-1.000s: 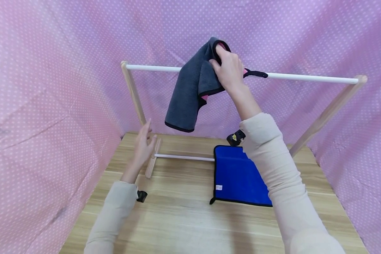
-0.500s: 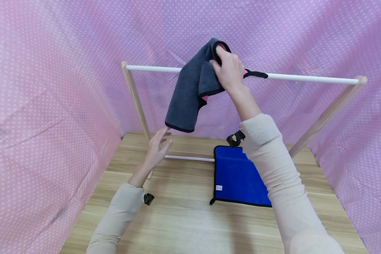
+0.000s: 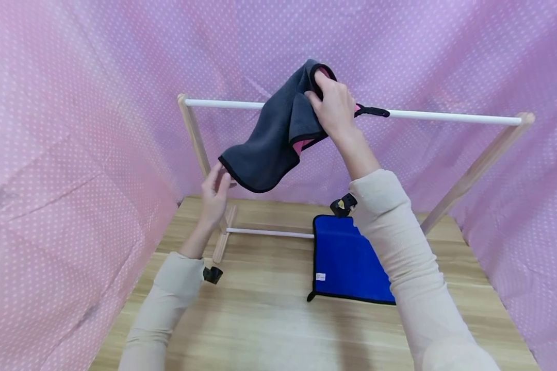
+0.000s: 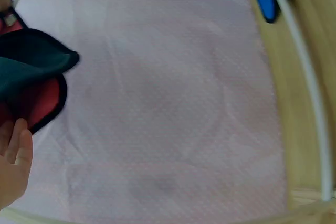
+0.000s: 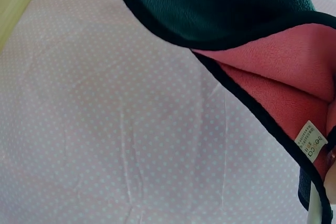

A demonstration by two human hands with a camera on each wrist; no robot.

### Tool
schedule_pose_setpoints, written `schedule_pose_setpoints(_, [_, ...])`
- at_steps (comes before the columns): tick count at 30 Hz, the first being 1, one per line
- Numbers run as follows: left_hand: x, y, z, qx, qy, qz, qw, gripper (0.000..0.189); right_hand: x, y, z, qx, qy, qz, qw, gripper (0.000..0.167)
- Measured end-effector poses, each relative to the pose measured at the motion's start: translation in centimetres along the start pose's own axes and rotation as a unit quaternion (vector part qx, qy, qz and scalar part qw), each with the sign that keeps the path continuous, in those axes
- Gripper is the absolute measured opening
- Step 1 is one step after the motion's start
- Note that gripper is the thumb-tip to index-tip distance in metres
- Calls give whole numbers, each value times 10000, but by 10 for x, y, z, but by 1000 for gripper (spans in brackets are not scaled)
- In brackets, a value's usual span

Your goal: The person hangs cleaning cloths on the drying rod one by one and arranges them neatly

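Note:
A grey towel (image 3: 264, 149) with a pink underside and black edging is bunched across the rack's upper white rod (image 3: 450, 117). My right hand (image 3: 335, 105) grips its upper part, fingers partly tucked in the folds. At the towel's lower left corner, my left hand (image 3: 213, 198) pinches the black-edged border and draws it out to the left. In the left wrist view the left fingers (image 4: 18, 145) meet the pink side. A white label (image 5: 311, 141) shows on that pink side in the right wrist view. The towel's black loop (image 3: 373, 111) lies against the rod.
A blue cloth (image 3: 348, 263) with black edging lies on the wooden table (image 3: 269, 319), partly hidden by the right sleeve. The rack's wooden posts (image 3: 473, 170) and lower white rod (image 3: 269, 233) stand before a pink dotted curtain (image 3: 120, 129).
My left hand has come up to the towel, first moving right, then back left with its corner. The lower end of the towel has spread leftward. My right hand keeps its grip nearly unmoved.

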State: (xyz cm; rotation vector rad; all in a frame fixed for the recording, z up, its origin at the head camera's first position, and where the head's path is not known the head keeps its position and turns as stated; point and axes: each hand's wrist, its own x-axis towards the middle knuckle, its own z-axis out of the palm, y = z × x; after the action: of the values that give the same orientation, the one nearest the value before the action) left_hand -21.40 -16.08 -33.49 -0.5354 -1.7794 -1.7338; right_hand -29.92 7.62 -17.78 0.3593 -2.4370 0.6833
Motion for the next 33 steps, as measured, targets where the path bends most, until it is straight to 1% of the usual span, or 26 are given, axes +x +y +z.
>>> schedule_pose_setpoints(2, [11, 6, 1, -316, 230, -252, 9989, 33, -1, 1, 0, 49, 56, -23, 10000, 19])
schedule_pose_setpoints(4, [23, 14, 2, -683, 435, -640, 9947, 34, -1, 3, -1, 106, 101, -16, 9999, 19])
schedule_pose_setpoints(7, [39, 26, 6, -1133, 659, -1263, 9833, 32, 0, 6, -2, 241, 180, -8, 9995, 19])
schedule_pose_setpoints(8, [44, 29, 7, -1270, 687, -1439, 9790, 28, 0, 7, -3, 290, 193, -4, 9994, 19])
schedule_pose_setpoints(10, [54, 35, 10, -1387, 780, -1733, 9719, 18, 1, 9, -5, 416, 247, -100, 9988, 19])
schedule_pose_setpoints(12, [63, 40, 11, -1462, 826, -1891, 9675, 7, 2, 11, -8, 640, 281, -239, 9973, 19])
schedule_pose_setpoints(14, [72, 46, 10, -1506, 838, -1949, 9656, 8, 4, 13, -13, 887, 293, -334, 9951, 20])
schedule_pose_setpoints(16, [81, 53, 6, -1557, 803, -1937, 9653, 9, 7, 15, -20, 1168, 257, -341, 9922, 23])
schedule_pose_setpoints(19, [95, 66, 1, -1561, 688, -1819, 9684, 9, 10, 19, -36, 1681, 149, -121, 9856, 20])
schedule_pose_setpoints(21, [104, 75, -2, -1535, 629, -1735, 9708, 9, 11, 21, -47, 2133, 39, 45, 9770, 15])
schedule_pose_setpoints(22, [109, 79, -3, -1522, 611, -1699, 9717, 9, 12, 22, -52, 2398, 7, 100, 9708, 14])
schedule_pose_setpoints(26, [129, 94, -7, -1485, 508, -1654, 9736, 8, 14, 26, -71, 3342, -83, 394, 9416, 20])
schedule_pose_setpoints(28, [138, 101, -8, -1445, 424, -1683, 9742, 8, 14, 28, -78, 3647, -94, 507, 9297, 22])
schedule_pose_setpoints(29, [143, 104, -8, -1412, 352, -1742, 9739, 8, 15, 29, -81, 3744, -116, 589, 9253, 22])
schedule_pose_setpoints(31, [151, 109, -8, -1385, 175, -1830, 9732, 8, 16, 30, -86, 3896, -124, 652, 9186, 23])
schedule_pose_setpoints(32, [156, 112, -7, -1406, 68, -1833, 9729, 9, 16, 30, -88, 4005, -125, 667, 9138, 24])
schedule_pose_setpoints(33, [160, 114, -7, -1483, -38, -1793, 9725, 9, 16, 30, -89, 4164, -123, 664, 9066, 25])
